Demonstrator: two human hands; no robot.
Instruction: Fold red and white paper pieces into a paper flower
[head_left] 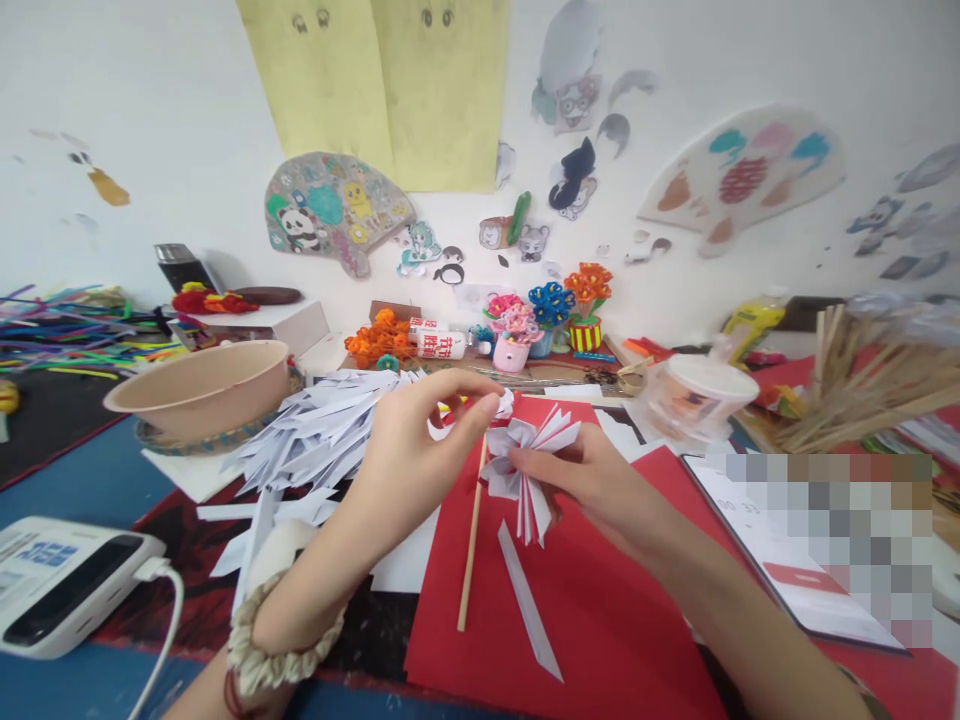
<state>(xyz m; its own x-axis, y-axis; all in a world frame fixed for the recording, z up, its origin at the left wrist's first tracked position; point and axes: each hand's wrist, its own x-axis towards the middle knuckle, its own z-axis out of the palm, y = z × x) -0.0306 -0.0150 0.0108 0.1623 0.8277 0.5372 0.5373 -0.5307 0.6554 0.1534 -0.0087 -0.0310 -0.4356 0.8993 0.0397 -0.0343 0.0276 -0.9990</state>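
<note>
My right hand (581,485) grips a cluster of folded white paper strips (534,450), fanned like petals, above a red sheet (600,620). My left hand (420,450) pinches the top of the same cluster between thumb and forefinger. A thin wooden stick (472,540) runs down from the cluster toward me over the red sheet. One loose folded white strip (529,600) lies on the red sheet below the hands. A scrunchie sits on my left wrist.
A pile of folded white strips (315,430) lies left of the hands, behind it a beige bowl (202,385). A white device with a cable (67,580) sits at front left. Glue bottles (439,345), pipe-cleaner flowers (551,310), a plastic tub (701,395) and wooden sticks (862,385) stand behind.
</note>
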